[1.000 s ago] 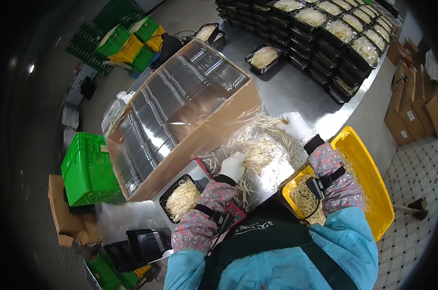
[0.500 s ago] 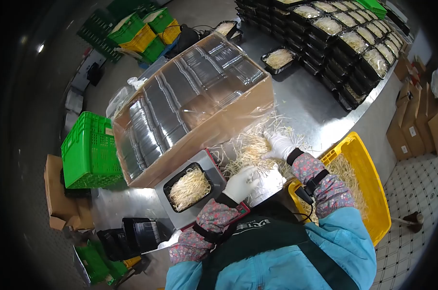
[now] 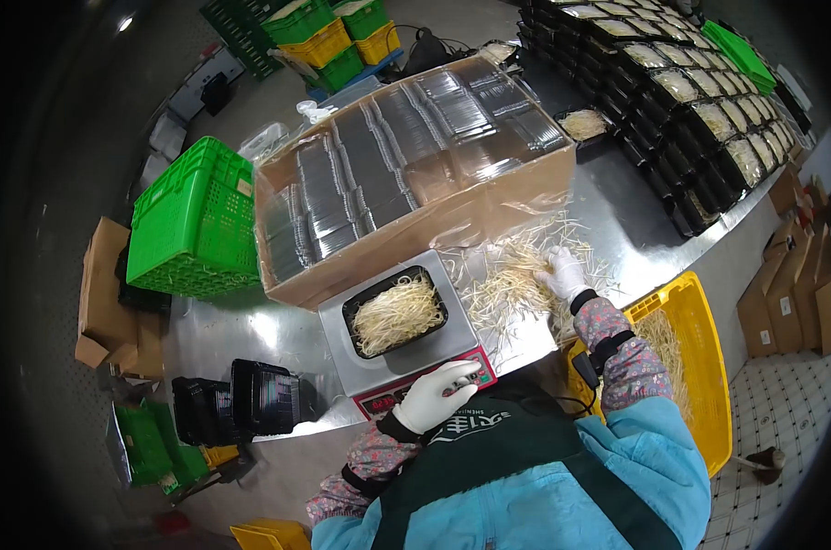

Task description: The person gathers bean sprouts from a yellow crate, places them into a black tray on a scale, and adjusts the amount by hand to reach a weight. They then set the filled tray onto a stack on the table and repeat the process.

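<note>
A black tray heaped with bean sprouts (image 3: pixel 402 316) rests on the plate of a weighing scale (image 3: pixel 338 323), whose red front panel has a lit display. My left hand (image 3: pixel 438 396), in a white glove, lies over that panel with its fingers loosely bent and apart, nothing in them. To the right of the scale, a loose pile of bean sprouts (image 3: pixel 507 284) spreads over the metal table. My right hand (image 3: pixel 565 275), also gloved in white, is at the pile's right side, its fingers curled into the strands; the fingertips are partly hidden.
Behind the scale stands a cardboard box (image 3: pixel 415 220) packed with stacked black trays. Filled trays (image 3: pixel 681 87) are piled at the back right. A yellow crate (image 3: pixel 709 339) with sprouts is at my right, a green crate (image 3: pixel 196 215) at left. Empty black trays (image 3: pixel 260 399) lie front left.
My left hand has left the sprout pile and moved left and down onto the scale's panel. My right hand stays at the pile, its fingers more curled. The view has shifted.
</note>
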Demonstrator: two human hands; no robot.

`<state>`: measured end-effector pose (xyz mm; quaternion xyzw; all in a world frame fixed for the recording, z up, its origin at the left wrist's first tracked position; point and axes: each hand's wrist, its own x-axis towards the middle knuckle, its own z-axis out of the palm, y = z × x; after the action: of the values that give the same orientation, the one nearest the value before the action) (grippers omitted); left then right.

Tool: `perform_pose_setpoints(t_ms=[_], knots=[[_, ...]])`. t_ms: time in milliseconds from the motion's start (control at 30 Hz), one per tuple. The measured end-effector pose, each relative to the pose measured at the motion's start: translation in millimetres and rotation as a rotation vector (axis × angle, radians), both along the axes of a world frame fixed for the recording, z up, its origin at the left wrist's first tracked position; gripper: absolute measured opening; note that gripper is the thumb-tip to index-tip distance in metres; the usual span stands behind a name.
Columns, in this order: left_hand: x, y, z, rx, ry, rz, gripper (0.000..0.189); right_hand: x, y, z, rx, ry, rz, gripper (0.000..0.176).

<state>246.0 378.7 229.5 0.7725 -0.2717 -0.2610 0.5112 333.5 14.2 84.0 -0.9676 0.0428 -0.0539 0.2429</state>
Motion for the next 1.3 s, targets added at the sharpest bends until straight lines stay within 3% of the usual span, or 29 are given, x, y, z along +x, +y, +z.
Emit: perform_pose_setpoints(t_ms=[100,200,267,367,467,533,600,667,700,767,800,867,967,1067,1133,1233,1300], knots=[[-10.1,26.9,9.1,-0.046,-0.006,0.113,0.038,-1.2,4.0,7.5,0.11,-0.178,0.016,0.033],[-16.2,48.3,20.8,-0.058,-0.017,0.246,0.036,-1.1,7.5,4.5,0.066,-0.126,0.035,0.033],[-14.9,63.1,29.8,-0.037,-0.076,0.32,0.035,-0.2,9.2,1.2,-0.114,0.087,0.11,0.049],[-10.1,88.3,41.7,-0.07,-0.259,0.542,0.03,1.7,10.1,-24.4,-0.065,-0.053,0.146,0.051],[-5.4,118.4,51.0,-0.133,-0.247,0.811,0.027,-0.4,2.6,-29.8,-0.03,-0.145,0.203,0.046],[-1.8,140.3,43.3,-0.203,-0.288,0.935,0.028,-2.0,3.4,-19.0,0.091,-0.137,0.165,0.045],[1.4,156.6,39.5,-0.218,-0.311,0.986,0.03,4.0,-8.3,-27.2,0.275,-0.29,0.147,0.04],[3.9,163.6,31.4,-0.221,-0.32,1.03,0.032,-2.2,13.4,28.3,0.305,-0.409,0.138,0.036],[8.3,163.5,24.9,-0.221,-0.323,1.051,0.033,-1.9,18.8,31.1,0.371,-0.336,0.121,0.036],[22.8,163.3,1.7,-0.201,-0.376,1.019,0.038,-0.2,19.2,32.8,0.492,-0.214,0.078,0.036],[26.6,155.0,-2.2,-0.188,-0.352,0.987,0.042,7.8,8.8,7.4,0.468,-0.097,0.131,0.038],[39.0,148.2,-26.9,-0.058,-0.461,0.889,0.047,8.2,24.2,28.2,0.145,-0.142,0.116,0.036],[55.2,136.6,-45.7,0.036,-0.489,0.798,0.048,19.2,64.4,96.3,0.369,-0.212,0.251,0.034],[72.6,126.6,-45.6,0.035,-0.414,0.799,0.05,24.3,111.7,166.9,0.283,-0.098,0.391,0.033],[79.9,117.2,-39.1,0.046,-0.376,0.804,0.051,32.0,145.8,177.5,0.205,-0.29,0.585,0.032],[83.0,88.3,-30.3,-0.107,-0.647,0.746,0.054,41.4,197.4,174.0,-0.046,-0.327,0.742,0.029],[83.5,78.7,-25.6,0.078,-0.751,0.647,0.053,44.1,227.9,166.8,-0.164,-0.291,0.826,0.029]])
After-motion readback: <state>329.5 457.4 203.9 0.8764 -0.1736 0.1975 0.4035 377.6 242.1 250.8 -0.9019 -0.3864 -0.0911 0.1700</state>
